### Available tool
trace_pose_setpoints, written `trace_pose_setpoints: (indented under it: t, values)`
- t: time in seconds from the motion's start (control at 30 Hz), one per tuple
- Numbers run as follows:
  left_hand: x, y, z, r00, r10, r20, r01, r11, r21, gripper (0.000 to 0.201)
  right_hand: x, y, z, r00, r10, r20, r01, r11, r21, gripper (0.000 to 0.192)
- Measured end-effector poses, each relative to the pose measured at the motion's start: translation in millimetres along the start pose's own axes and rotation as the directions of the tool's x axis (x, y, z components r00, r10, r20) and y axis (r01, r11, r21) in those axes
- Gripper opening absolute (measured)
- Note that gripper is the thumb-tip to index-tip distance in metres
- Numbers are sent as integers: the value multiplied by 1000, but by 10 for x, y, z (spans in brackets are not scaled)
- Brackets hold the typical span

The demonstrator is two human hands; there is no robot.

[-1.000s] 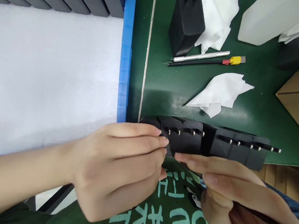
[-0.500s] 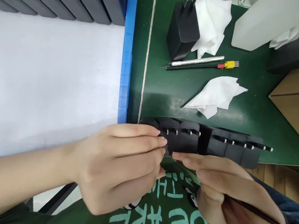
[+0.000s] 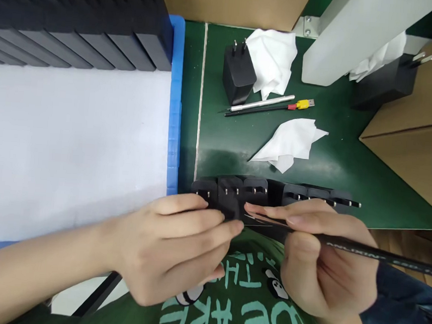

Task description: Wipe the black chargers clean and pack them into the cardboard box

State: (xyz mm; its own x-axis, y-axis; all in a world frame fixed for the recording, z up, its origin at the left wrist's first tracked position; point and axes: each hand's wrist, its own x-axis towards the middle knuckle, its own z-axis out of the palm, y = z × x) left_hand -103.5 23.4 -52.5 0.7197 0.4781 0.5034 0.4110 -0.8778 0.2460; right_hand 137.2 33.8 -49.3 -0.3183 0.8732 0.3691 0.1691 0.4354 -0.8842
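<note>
A pair of black tweezers point(image 3: 347, 246) is pinched in my right hand point(image 3: 328, 260), the fine tips pointing left. Those tips lie near a black power adapter point(image 3: 237, 209) at the table's front edge. My left hand point(image 3: 179, 249) curls around this adapter, which its fingers mostly hide. Just behind both hands, several black plug adapters point(image 3: 256, 186) stand in a row, metal prongs showing. My right hand partly covers the right-hand group of adapters point(image 3: 318, 194).
On the left, a blue-rimmed tray point(image 3: 174, 129) with a white liner point(image 3: 72, 135) holds a row of black adapters point(image 3: 150, 42). Wipes point(image 3: 288, 140), a silver pen-like tool point(image 3: 261, 103), a USB lead point(image 3: 303, 104) and a single adapter point(image 3: 239, 74) lie on the green table. Cardboard boxes point(image 3: 415, 143) stand right.
The view has tilted up, showing more of the tray's adapters. My right hand has turned so the tweezers lie flatter and closer to the adapter. My left fingers have shifted slightly.
</note>
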Motion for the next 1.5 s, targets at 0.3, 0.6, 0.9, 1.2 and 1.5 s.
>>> trace_pose_setpoints:
  t: [0.3,0.6,0.9,1.2,1.5]
  values:
    - [28,18,30,999,14,-34,-14,1000,-8,10,101,-65,61,1000,-14,-4,14,1000,22,31]
    - [6,-46,53,985,167,-52,-162,984,78,6,90,-47,36,1000,-8,19,8,1000,-14,32]
    - [67,-54,42,986,155,-58,-154,988,16,6,78,-32,37,1000,1,20,-1,1000,15,35]
    - [-2,-25,37,994,107,-32,-105,993,60,6,98,-48,17,998,-21,53,19,999,47,40]
    - [19,-29,38,997,82,-5,-82,996,37,7,123,-51,13,998,-7,57,4,998,63,38]
